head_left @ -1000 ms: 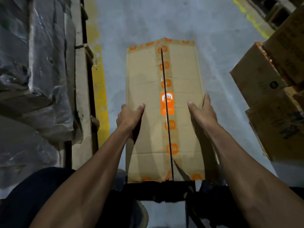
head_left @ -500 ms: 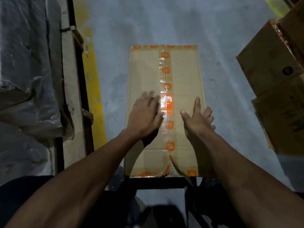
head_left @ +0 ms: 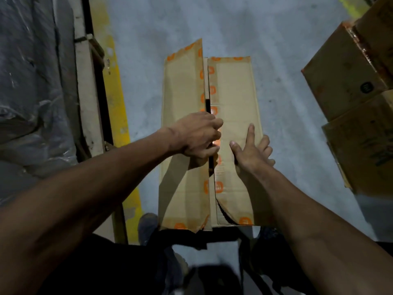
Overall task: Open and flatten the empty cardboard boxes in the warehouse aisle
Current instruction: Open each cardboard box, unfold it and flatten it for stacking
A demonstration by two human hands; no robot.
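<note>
The box (head_left: 231, 99) lay on the floor (head_left: 287, 145), long axis pointing away from the person. The left hand (head_left: 196, 136) apparently gripped the raised left flap (head_left: 182, 86) at the seam; the right hand (head_left: 253, 154) pressed the right flap, fingers (head_left: 251, 133) straight.

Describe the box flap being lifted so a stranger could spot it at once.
On the grey aisle floor, beside the yellow line, lies a long cardboard box. Its left flap is gripped by the left hand. Unlike the flat right flap, it tilts upward.
</note>
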